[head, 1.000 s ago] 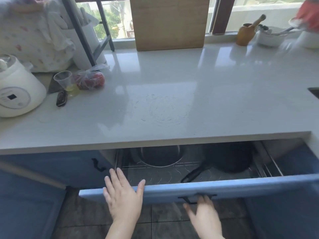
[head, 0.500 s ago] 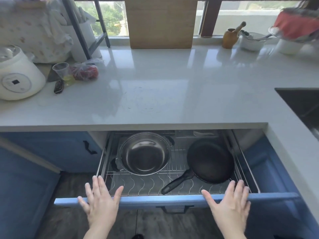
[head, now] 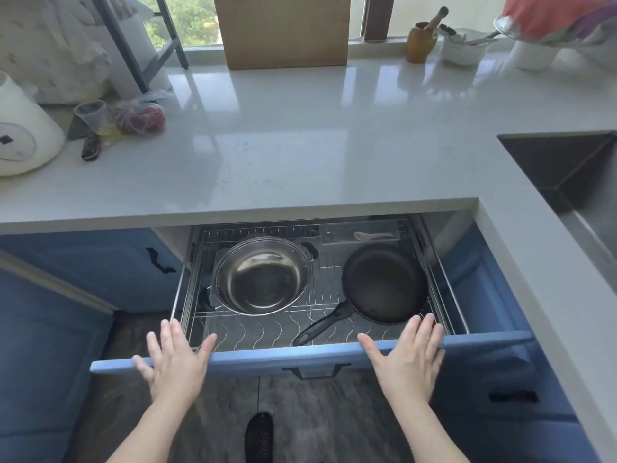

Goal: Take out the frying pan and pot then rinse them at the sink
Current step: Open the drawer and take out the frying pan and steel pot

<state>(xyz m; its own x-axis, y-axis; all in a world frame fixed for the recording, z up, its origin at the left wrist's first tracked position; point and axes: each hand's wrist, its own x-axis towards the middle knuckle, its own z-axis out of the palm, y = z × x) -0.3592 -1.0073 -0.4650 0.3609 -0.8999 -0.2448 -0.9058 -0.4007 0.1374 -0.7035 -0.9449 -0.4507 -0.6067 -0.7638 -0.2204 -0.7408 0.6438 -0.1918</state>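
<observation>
Drawer (head: 310, 357) now pulled fully out versus second ago. Left grip (head: 175, 360) and right grip (head: 405, 359) spread flat, empty, above front edge. Pot (head: 263, 277) left, frying pan (head: 384, 282) right on rack, exposed for lifting. Sink (head: 564, 168) far right.

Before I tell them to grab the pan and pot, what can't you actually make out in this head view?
- Sink: cut off by the right edge; no tap or drain shows.
- Pot: its near-left handle is in shadow under the rim, its underside hidden.
- Frying pan: its near rim is partly behind the right hand.
- Drawer: its back lies in shadow under the countertop.
- Left hand: contact with the drawer front is unclear.
</observation>
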